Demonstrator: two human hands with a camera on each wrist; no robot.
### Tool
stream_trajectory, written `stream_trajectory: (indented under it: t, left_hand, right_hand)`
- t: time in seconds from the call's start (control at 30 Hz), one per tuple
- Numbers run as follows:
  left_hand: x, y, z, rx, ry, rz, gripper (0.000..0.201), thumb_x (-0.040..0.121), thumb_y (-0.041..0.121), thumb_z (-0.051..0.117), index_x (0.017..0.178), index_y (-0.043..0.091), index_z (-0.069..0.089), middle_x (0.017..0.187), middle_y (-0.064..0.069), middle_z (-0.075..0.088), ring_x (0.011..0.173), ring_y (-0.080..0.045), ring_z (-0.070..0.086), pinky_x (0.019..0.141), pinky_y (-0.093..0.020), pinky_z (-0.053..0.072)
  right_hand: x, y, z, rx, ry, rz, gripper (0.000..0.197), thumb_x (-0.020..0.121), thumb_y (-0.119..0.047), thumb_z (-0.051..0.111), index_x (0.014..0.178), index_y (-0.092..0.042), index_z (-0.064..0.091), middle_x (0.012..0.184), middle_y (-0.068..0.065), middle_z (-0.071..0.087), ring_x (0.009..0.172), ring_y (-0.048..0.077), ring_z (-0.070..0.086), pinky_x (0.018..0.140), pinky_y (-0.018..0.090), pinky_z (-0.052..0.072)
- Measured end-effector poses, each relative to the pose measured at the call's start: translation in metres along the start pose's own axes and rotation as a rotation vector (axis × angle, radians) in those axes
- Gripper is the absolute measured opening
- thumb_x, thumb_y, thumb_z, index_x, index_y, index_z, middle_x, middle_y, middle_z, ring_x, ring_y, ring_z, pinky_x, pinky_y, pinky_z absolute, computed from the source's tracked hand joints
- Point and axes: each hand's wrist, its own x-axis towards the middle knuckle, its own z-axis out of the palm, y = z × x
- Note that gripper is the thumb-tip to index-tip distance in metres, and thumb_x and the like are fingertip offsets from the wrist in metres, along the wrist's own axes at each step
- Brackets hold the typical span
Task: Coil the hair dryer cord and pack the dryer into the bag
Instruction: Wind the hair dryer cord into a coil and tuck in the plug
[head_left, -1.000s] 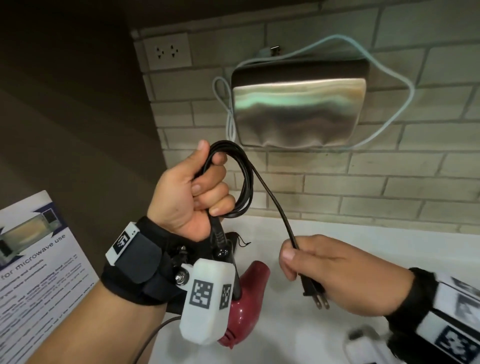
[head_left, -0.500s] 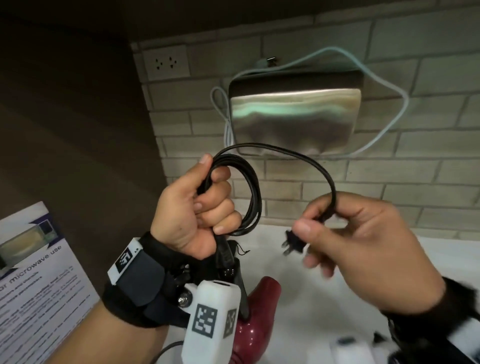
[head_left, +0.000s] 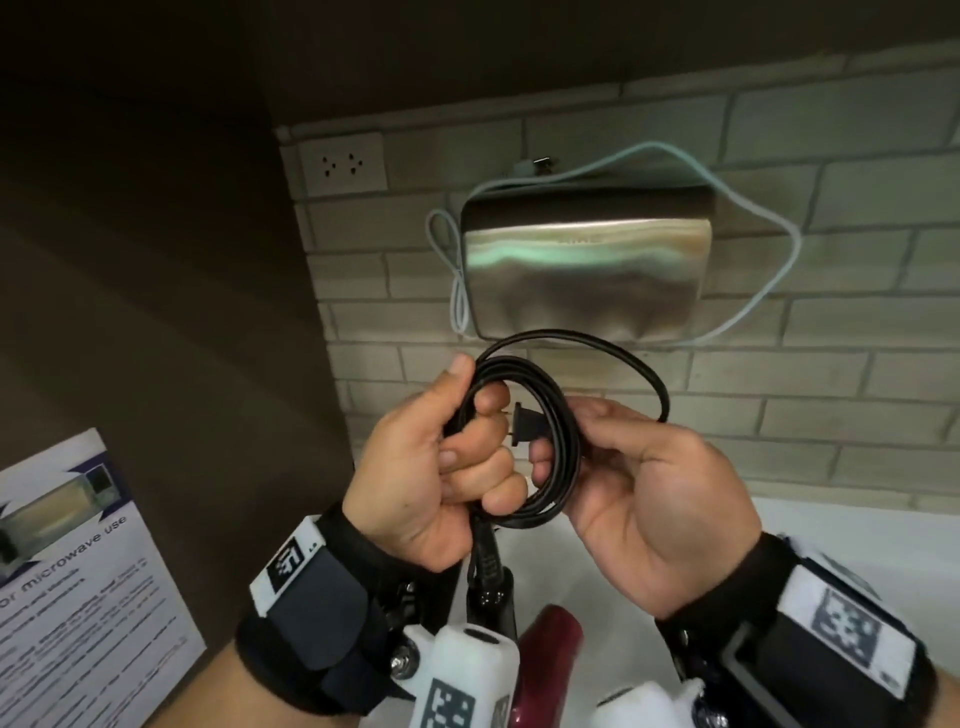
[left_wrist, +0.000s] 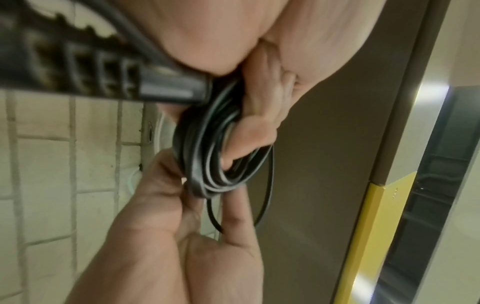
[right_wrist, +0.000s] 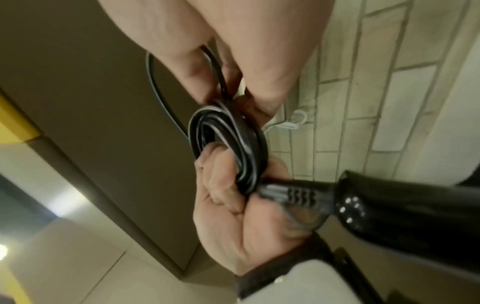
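My left hand (head_left: 431, 467) grips the coiled cord (head_left: 545, 447) upright; the dryer (head_left: 550, 649) hangs below it over the white desk (head_left: 831, 525). My right hand (head_left: 639, 488), just right of the coil, pinches the plug (head_left: 530, 423), which points left through the loop. I judge the tail tucks next. The bag (head_left: 582, 270) hangs farther back on the brick wall (head_left: 857, 389).

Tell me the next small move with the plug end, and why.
Probably draw the plug on through the coil to take up the last loose loop. The left hand grips the wound turns, the right hand pinches the cord by the plug, and one wide loop stands out above the coil.
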Motion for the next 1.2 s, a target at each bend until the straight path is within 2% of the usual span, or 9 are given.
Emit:
stream_trajectory:
  t: [0.07, 0.2, 0.3, 0.43, 0.63, 0.8, 0.93, 1.03, 1.2]
  left_hand:
    - [0.001, -0.003, 0.0, 0.073, 0.079, 0.027, 0.04, 0.094, 0.043, 0.044, 0.072, 0.011, 0.052, 0.036, 0.009, 0.028, 0.026, -0.004, 0.023, 0.037, -0.02, 0.037]
    - [0.006, -0.013, 0.005, 0.304, 0.254, 0.109, 0.041, 0.095, 0.042, 0.043, 0.076, 0.007, 0.052, 0.04, 0.006, 0.024, 0.029, -0.007, 0.021, 0.04, -0.023, 0.033]
    - [0.012, -0.018, 0.005, 0.461, 0.355, 0.181, 0.04, 0.098, 0.04, 0.042, 0.078, 0.005, 0.05, 0.041, 0.005, 0.026, 0.031, -0.008, 0.023, 0.04, -0.024, 0.031]
    - [0.015, -0.022, 0.003, 0.632, 0.382, 0.243, 0.041, 0.1, 0.037, 0.04, 0.075, 0.006, 0.048, 0.043, 0.002, 0.029, 0.032, -0.01, 0.026, 0.034, -0.021, 0.03]
    - [0.015, -0.019, -0.005, 0.914, 0.371, 0.29, 0.05, 0.098, 0.049, 0.037, 0.066, 0.013, 0.05, 0.058, -0.01, 0.05, 0.034, -0.016, 0.044, 0.034, -0.02, 0.032]
    - [0.011, -0.013, 0.009, 0.643, 0.385, 0.191, 0.052, 0.098, 0.042, 0.043, 0.061, 0.006, 0.047, 0.045, -0.009, 0.044, 0.027, -0.014, 0.039, 0.031, -0.016, 0.029]
    - [0.016, -0.017, 0.003, 1.045, 0.392, 0.411, 0.053, 0.098, 0.046, 0.04, 0.061, 0.01, 0.048, 0.049, -0.005, 0.046, 0.042, -0.019, 0.046, 0.042, -0.035, 0.039]
    - [0.017, -0.02, -0.003, 1.133, 0.398, 0.456, 0.05, 0.097, 0.049, 0.039, 0.059, 0.017, 0.045, 0.052, -0.002, 0.044, 0.049, -0.019, 0.045, 0.05, -0.045, 0.041]
    - [0.02, -0.015, -0.009, 0.958, 0.429, 0.438, 0.047, 0.094, 0.052, 0.042, 0.058, 0.023, 0.041, 0.043, 0.008, 0.035, 0.036, -0.015, 0.031, 0.042, -0.028, 0.028]
  right_hand:
    - [-0.004, 0.004, 0.001, 0.007, -0.008, -0.013, 0.012, 0.072, -0.001, 0.061, 0.084, 0.0, 0.059, 0.076, 0.019, 0.06, 0.052, 0.022, 0.061, 0.049, 0.03, 0.053]
    - [0.0, 0.011, -0.003, -0.088, 0.044, -0.06, 0.035, 0.054, 0.006, 0.073, 0.078, -0.009, 0.054, 0.07, 0.016, 0.065, 0.049, 0.02, 0.059, 0.048, 0.028, 0.051]
    - [0.007, 0.016, -0.007, -0.107, 0.069, -0.061, 0.038, 0.064, 0.021, 0.064, 0.092, -0.003, 0.058, 0.075, 0.022, 0.059, 0.048, 0.023, 0.056, 0.046, 0.031, 0.051]
    - [0.014, 0.022, -0.015, -0.072, 0.096, -0.059, 0.032, 0.063, 0.021, 0.058, 0.081, -0.005, 0.058, 0.076, 0.02, 0.054, 0.053, 0.027, 0.052, 0.049, 0.035, 0.051]
    - [0.012, 0.03, -0.009, -0.014, -0.058, -0.009, 0.024, 0.059, 0.01, 0.053, 0.079, -0.002, 0.058, 0.06, 0.013, 0.061, 0.051, 0.025, 0.054, 0.055, 0.037, 0.049]
    - [0.012, 0.023, -0.013, -0.073, -0.126, 0.144, 0.029, 0.072, -0.018, 0.064, 0.096, -0.003, 0.07, 0.079, 0.016, 0.067, 0.068, 0.03, 0.058, 0.073, 0.04, 0.048]
    - [0.01, 0.017, -0.005, -0.159, -0.054, 0.265, 0.031, 0.081, -0.041, 0.061, 0.065, -0.017, 0.074, 0.064, 0.002, 0.068, 0.059, 0.016, 0.063, 0.059, 0.028, 0.044]
    - [0.009, 0.009, 0.002, -0.273, -0.068, 0.32, 0.031, 0.081, -0.03, 0.064, 0.052, -0.019, 0.068, 0.055, -0.003, 0.061, 0.054, 0.011, 0.061, 0.053, 0.024, 0.046]
    - [0.008, 0.002, -0.004, -0.595, -0.109, 0.365, 0.025, 0.08, 0.018, 0.057, 0.079, -0.006, 0.063, 0.078, 0.01, 0.065, 0.076, 0.023, 0.065, 0.067, 0.037, 0.059]
